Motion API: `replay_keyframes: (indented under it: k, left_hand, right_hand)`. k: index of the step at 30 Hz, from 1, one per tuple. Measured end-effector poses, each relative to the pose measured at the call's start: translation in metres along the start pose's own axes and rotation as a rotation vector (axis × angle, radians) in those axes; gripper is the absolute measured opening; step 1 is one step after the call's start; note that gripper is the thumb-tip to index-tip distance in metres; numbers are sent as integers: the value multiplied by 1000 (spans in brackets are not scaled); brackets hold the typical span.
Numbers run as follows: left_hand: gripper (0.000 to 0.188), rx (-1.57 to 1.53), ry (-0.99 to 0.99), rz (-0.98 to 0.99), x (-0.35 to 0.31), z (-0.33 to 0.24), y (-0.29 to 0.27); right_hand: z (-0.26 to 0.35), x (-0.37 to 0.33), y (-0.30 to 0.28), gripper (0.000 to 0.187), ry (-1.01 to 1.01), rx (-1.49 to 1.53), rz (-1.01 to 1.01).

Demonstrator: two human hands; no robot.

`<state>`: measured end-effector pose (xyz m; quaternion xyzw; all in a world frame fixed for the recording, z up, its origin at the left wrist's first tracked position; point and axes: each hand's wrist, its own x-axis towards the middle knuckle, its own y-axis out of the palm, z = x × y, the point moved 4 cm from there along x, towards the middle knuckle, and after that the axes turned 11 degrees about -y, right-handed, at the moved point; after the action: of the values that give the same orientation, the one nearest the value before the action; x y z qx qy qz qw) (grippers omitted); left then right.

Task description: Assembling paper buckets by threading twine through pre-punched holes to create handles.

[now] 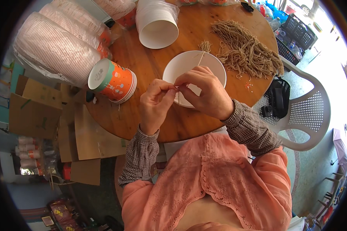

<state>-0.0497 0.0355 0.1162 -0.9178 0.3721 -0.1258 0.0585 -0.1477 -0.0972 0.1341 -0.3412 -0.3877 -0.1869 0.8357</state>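
Above the near part of a white paper bucket, my left hand and my right hand meet fingertip to fingertip. Both are closed in a pinch on a thin tan string. One length of it shows beyond my right hand over the bucket's inside, and a short end hangs below the fingertips. What exactly the fingertips press together is too small to make out. A small tuft of string lies just past the bucket's far rim. To the right spreads a large pile of tan strings.
Left on the round wooden table lie orange-and-green paper buckets, tilted and nested. Plastic-wrapped bucket stacks and nested white buckets stand behind. A plastic chair holds a black bag. Cardboard boxes sit lower left.
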Motion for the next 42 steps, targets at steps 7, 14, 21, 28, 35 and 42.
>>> replay_keyframes:
  k: [7, 14, 21, 28, 35, 42]
  left_hand:
    - [12, -541, -252, 239, 1, 5, -1]
    - [14, -536, -295, 253, 2, 6, 1]
    - [15, -373, -234, 168, -3, 1, 9]
    - [5, -336, -205, 120, -3, 7, 9]
    - [5, 167, 126, -12, -13, -5, 9]
    - [5, 139, 188, -10, -14, -2, 7]
  right_hand:
    - [5, 0, 2, 14, 36, 155, -26]
    - [6, -2, 0, 16, -205, -51, -60]
    - [-8, -5, -2, 10, -73, -10, -118]
    - [-7, -2, -1, 5, -42, 24, -105]
    - [-11, -4, 1, 5, 5, -137, -93]
    - [-1, 2, -5, 10, -150, -323, -76]
